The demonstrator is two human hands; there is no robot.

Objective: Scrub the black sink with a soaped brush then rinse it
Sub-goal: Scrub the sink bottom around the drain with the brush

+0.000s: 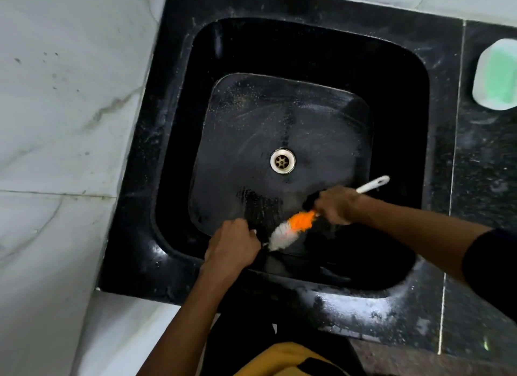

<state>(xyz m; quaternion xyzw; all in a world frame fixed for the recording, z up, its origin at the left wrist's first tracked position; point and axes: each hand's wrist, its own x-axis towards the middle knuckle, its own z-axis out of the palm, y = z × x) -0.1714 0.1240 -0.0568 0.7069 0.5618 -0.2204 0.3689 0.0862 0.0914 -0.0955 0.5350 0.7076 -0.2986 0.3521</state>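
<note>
Directly below you sits a square black sink [179,179] set into a black speckled stone counter [486,157], with pale marbled tile [61,109] on your left. Its flat, wet floor shows faint soapy streaks and specks, and a round metal drain [282,161] lies near the middle. Your right hand [337,205] reaches in from the right and grips the handle of a long bottle-style brush [291,230], fingers curled tightly round it. Beyond your knuckles the white end of the handle [373,184] sticks out up and to the right, toward the sink's right wall. From your grip the bristle head runs down and to the left: orange bristles nearest your hand, white bristles at the tip, low in the basin close to the near wall. Your left hand [233,242] comes in from below, just beside the white tip, with its fingers curled inward. It appears to hold something small and pale at the fingertips, but motion blur makes it impossible to tell what it is, or whether the hand touches the bristles. On the counter at the far right, well apart from the sink, stands a translucent container [496,76] with green contents, partly cut off by the edge of view. Your yellow garment [282,360] shows at the bottom.
</note>
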